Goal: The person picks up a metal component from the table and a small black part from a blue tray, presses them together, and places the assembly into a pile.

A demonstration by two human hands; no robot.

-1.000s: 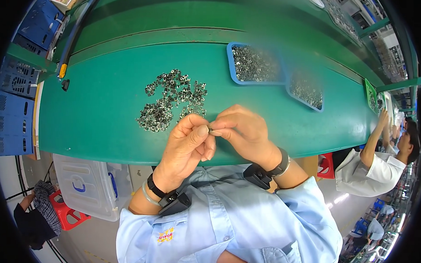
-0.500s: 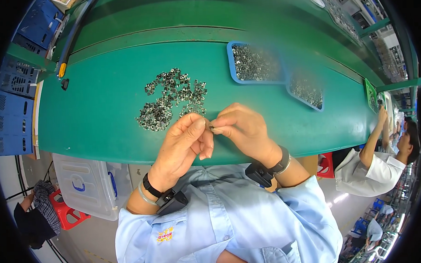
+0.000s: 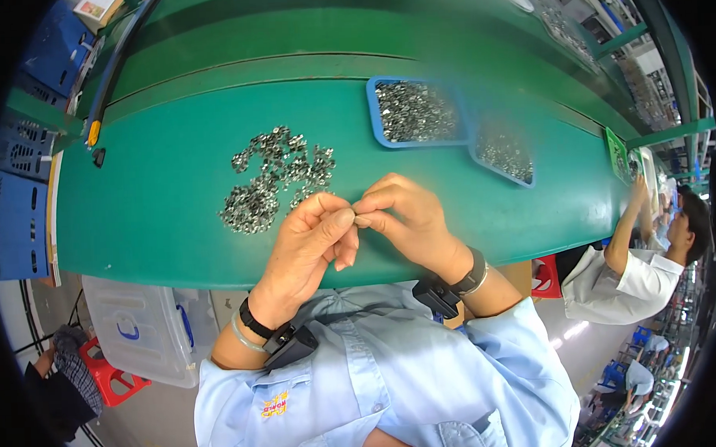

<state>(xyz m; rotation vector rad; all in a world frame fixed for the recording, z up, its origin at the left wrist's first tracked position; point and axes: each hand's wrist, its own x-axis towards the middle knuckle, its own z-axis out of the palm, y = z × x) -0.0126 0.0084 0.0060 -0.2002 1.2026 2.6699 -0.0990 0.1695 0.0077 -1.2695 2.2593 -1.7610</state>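
Note:
My left hand (image 3: 307,239) and my right hand (image 3: 412,223) meet fingertip to fingertip above the near part of the green table (image 3: 178,253). Thumb and forefinger of each are pinched together around one tiny dark metal part (image 3: 355,216). Most of that part is covered by the fingertips, so its shape cannot be made out. The other fingers of my left hand curl loosely below. Just beyond my left hand, a loose pile of small shiny metal parts (image 3: 251,207) spreads over the tabletop.
Two blue trays (image 3: 422,144) of small metal parts stand back right, partly blurred. A yellow-tipped tool (image 3: 94,133) is at far left, near blue crates (image 3: 15,227). A lidded clear box (image 3: 130,354) stands below the table's left edge. A co-worker (image 3: 620,285) sits at right.
My fingertips have closed together, covering the dark part that showed between them before. The whole view has shifted slightly, so table and trays appear a little further left.

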